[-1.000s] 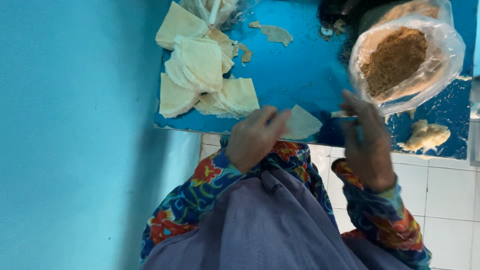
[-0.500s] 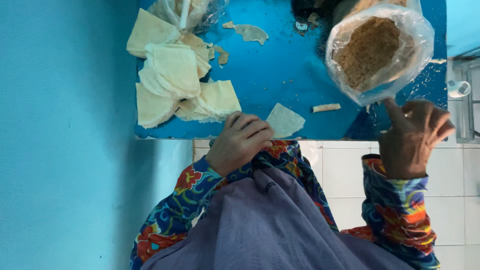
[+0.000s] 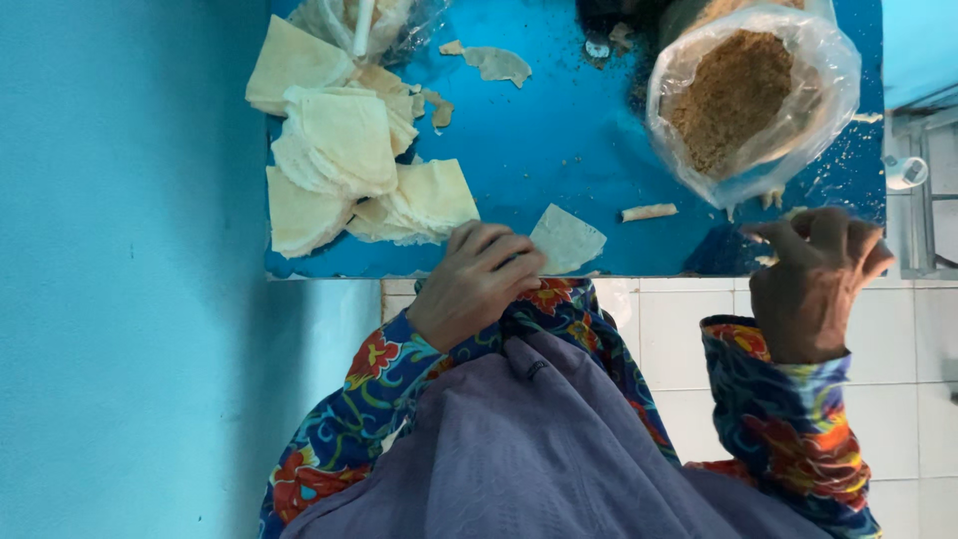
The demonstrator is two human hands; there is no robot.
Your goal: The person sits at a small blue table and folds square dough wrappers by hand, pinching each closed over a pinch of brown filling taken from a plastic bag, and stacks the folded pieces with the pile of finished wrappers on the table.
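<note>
My left hand [image 3: 477, 279] rests at the near edge of the blue table [image 3: 569, 130], fingers bent, fingertips touching a single pale square wrapper [image 3: 565, 238]. A small rolled-up wrapper [image 3: 649, 212] lies just right of that sheet. My right hand [image 3: 813, 274] hovers at the table's right corner, fingers loosely curled, nothing visible in it. It is just below a clear plastic bag of brown crumbly filling [image 3: 743, 95]. Both arms wear flowered sleeves.
A loose stack of pale square wrappers [image 3: 344, 160] covers the table's left part. Another plastic bag [image 3: 364, 25] and a torn wrapper scrap [image 3: 496, 63] lie at the far edge. White floor tiles [image 3: 669, 329] show below the table; a blue wall [image 3: 120, 269] is at left.
My right hand left the wrapper in front of me and swung right to the table corner. A small roll now lies on the table. My left hand stayed by the wrapper.
</note>
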